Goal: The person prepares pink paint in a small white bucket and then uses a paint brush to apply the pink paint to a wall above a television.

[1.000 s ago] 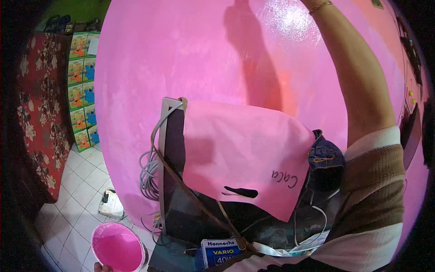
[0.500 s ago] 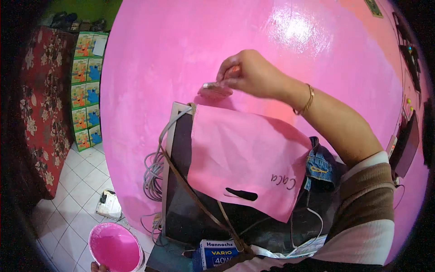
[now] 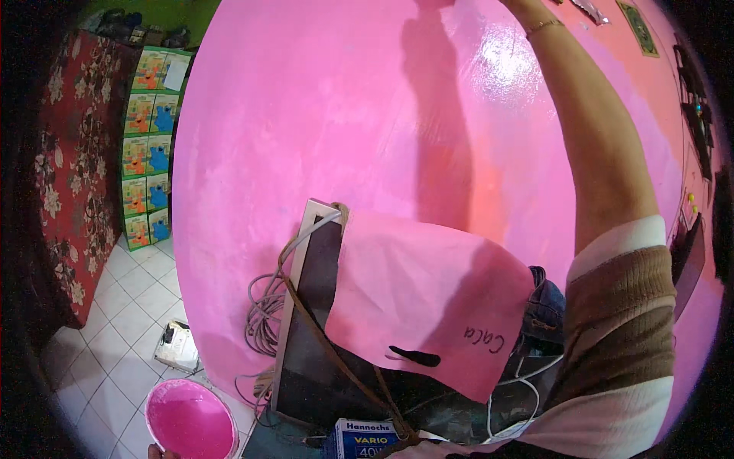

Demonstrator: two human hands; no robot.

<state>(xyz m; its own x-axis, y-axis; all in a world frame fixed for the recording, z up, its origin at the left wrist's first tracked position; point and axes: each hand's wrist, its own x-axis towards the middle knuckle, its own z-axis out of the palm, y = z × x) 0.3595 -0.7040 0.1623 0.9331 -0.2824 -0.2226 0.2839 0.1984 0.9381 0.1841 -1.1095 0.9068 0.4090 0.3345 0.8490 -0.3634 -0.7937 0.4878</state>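
Observation:
My right arm reaches up along the pink wall point(image 3: 329, 115), and only the back part of my right hand point(image 3: 523, 8) shows at the upper edge. Its fingers lie beyond the picture, so what they hold is hidden. A bracelet circles that wrist. At the lower left, fingertips of my left hand point(image 3: 159, 453) grip the near rim of a bucket point(image 3: 232, 428) of bright pink paint. Fresh paint shines on the upper wall, and an orange patch shows through lower down.
A pink cloth bag point(image 3: 428, 298) drapes over a grey-framed dark panel point(image 3: 306, 375) before the wall. Coiled grey cable point(image 3: 262, 321) hangs beside it. A blue box point(image 3: 363, 437) sits below. Patterned cartons point(image 3: 147, 153) and red floral fabric point(image 3: 76, 183) stand left, above white floor tiles point(image 3: 126, 302).
My right hand, which held a paintbrush low against the wall above the bag, has moved up to the upper edge. The view has shifted slightly; my left hand stays at the bucket.

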